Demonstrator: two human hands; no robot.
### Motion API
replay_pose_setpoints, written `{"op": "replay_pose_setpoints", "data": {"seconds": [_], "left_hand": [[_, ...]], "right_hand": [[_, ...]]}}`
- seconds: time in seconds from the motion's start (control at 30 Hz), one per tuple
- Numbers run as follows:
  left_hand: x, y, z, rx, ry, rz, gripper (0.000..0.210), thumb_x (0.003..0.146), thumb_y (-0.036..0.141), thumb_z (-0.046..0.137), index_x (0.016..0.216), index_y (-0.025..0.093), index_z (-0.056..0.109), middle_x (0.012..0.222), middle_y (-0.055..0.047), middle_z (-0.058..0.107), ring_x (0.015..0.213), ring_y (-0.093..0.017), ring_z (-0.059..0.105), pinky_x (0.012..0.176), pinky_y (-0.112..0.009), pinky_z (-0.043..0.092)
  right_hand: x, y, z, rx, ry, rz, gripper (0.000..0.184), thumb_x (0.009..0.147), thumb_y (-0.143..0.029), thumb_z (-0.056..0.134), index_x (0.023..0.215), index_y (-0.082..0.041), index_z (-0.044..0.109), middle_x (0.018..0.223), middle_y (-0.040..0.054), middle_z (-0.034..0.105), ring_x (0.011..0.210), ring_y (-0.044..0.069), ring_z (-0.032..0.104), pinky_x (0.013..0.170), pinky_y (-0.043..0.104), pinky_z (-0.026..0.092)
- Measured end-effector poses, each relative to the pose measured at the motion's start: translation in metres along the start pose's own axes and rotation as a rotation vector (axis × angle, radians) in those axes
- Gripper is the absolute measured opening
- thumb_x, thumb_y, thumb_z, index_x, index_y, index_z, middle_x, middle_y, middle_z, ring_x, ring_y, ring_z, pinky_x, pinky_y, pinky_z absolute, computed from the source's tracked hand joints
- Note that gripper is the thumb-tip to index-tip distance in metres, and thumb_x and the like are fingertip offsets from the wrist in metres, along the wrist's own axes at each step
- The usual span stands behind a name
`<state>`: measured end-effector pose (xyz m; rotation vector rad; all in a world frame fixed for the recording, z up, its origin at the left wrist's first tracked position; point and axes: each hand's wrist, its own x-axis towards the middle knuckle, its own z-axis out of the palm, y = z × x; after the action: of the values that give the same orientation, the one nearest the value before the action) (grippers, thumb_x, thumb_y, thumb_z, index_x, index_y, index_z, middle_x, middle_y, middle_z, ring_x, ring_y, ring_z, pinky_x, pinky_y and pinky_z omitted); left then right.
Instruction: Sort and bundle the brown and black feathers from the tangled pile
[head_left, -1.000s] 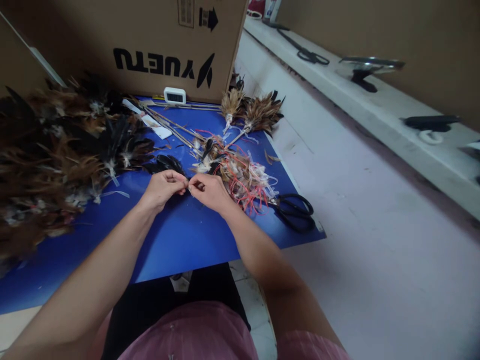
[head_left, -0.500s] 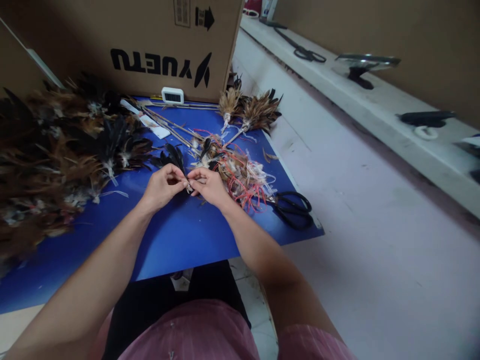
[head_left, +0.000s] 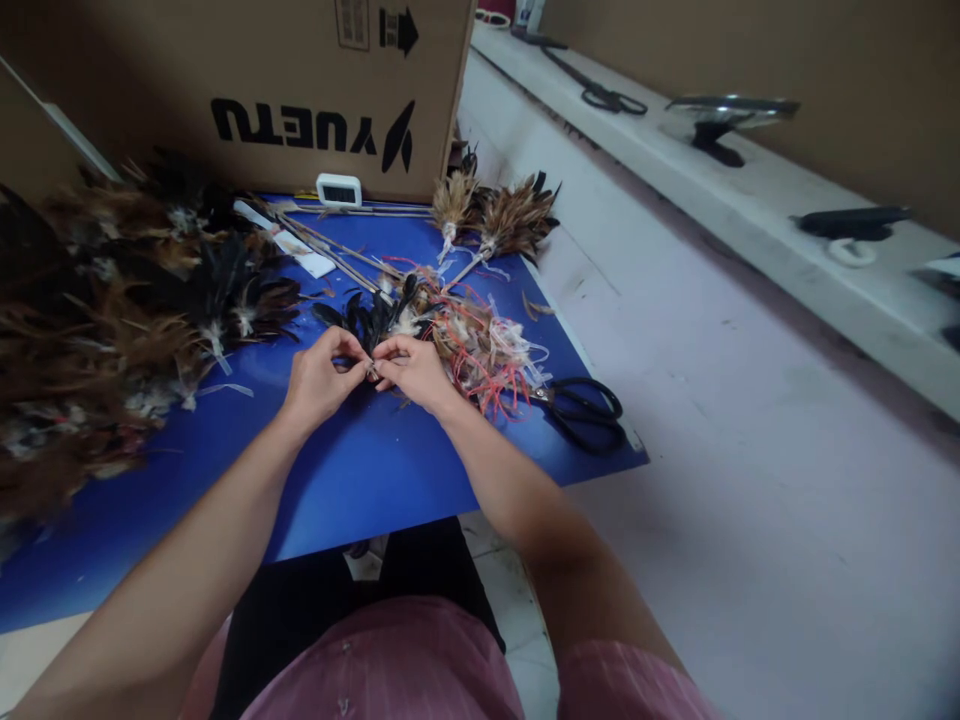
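Head view, fed to my desk: taking the joined fingertips as the dial's centre, I see the left hand (head_left: pixel 321 378) and right hand (head_left: pixel 415 373) both pinching the black feathers (head_left: pixel 361 322) near their base, thumb against forefinger. The dark plumes fan out toward 12 o'clock, over the table (head_left: pixel 375 475); I judge the grip sits low to gather the stems at one spot. Whether thread is pinched there too, I cannot tell. At 9 o'clock spreads the feather pile (head_left: pixel 135 345), probably placed for the left hand's reach. Scraps (head_left: pixel 469 345) tangled with red string (head_left: pixel 498 385) lie at 3 o'clock, hiding the blades of the scissors (head_left: pixel 586 415). Their handles face outward, seemingly parked clear yet handy. Sticks (head_left: pixel 337 259) lie toward 11 o'clock.
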<state>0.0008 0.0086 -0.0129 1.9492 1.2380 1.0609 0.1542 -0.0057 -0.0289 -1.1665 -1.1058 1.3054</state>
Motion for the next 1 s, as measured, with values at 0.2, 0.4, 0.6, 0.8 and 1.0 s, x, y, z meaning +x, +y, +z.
{"op": "replay_pose_setpoints", "data": {"seconds": [0.2, 0.4, 0.6, 0.8, 1.0], "left_hand": [[0.0, 0.001, 0.001, 0.044, 0.015, 0.021, 0.015, 0.073, 0.022, 0.065, 0.083, 0.02, 0.054, 0.078, 0.0, 0.069, 0.074, -0.014, 0.068, 0.068, -0.023, 0.052], [-0.001, -0.001, 0.004, 0.104, 0.074, 0.061, 0.014, 0.074, 0.021, 0.067, 0.083, 0.02, 0.056, 0.077, 0.0, 0.069, 0.074, -0.013, 0.068, 0.067, -0.021, 0.051], [-0.002, 0.0, 0.004, 0.153, 0.111, 0.09, 0.012, 0.076, 0.023, 0.067, 0.083, 0.02, 0.059, 0.08, 0.0, 0.071, 0.076, -0.014, 0.069, 0.067, -0.021, 0.051], [-0.002, -0.004, 0.005, 0.184, 0.135, 0.183, 0.01, 0.078, 0.024, 0.067, 0.085, 0.019, 0.061, 0.081, 0.0, 0.073, 0.074, -0.013, 0.069, 0.064, -0.02, 0.051], [0.0, -0.012, 0.006, 0.237, 0.138, 0.291, 0.012, 0.079, 0.024, 0.066, 0.09, 0.02, 0.062, 0.082, 0.001, 0.073, 0.074, -0.012, 0.07, 0.062, -0.019, 0.052]], "right_hand": [[0.001, 0.0, 0.002, 0.017, 0.004, 0.023, 0.01, 0.071, -0.008, 0.062, 0.076, -0.016, 0.059, 0.06, -0.0054, 0.06, 0.055, 0.008, 0.063, 0.051, 0.02, 0.057], [-0.001, -0.005, 0.006, 0.07, 0.031, 0.082, 0.012, 0.077, -0.005, 0.058, 0.075, -0.016, 0.057, 0.056, -0.0062, 0.059, 0.051, 0.008, 0.063, 0.048, 0.018, 0.056], [-0.001, -0.009, 0.007, 0.12, 0.03, 0.115, 0.01, 0.081, -0.006, 0.058, 0.079, -0.015, 0.057, 0.056, -0.0054, 0.06, 0.051, 0.008, 0.063, 0.05, 0.019, 0.057], [0.0, -0.01, 0.006, 0.149, 0.026, 0.133, 0.01, 0.083, -0.004, 0.057, 0.081, -0.015, 0.057, 0.055, -0.0061, 0.06, 0.049, 0.007, 0.062, 0.048, 0.017, 0.056], [0.0, -0.008, 0.005, 0.139, 0.005, 0.114, 0.012, 0.084, -0.003, 0.055, 0.086, -0.015, 0.057, 0.055, -0.0076, 0.058, 0.049, 0.006, 0.061, 0.047, 0.015, 0.056]]}}
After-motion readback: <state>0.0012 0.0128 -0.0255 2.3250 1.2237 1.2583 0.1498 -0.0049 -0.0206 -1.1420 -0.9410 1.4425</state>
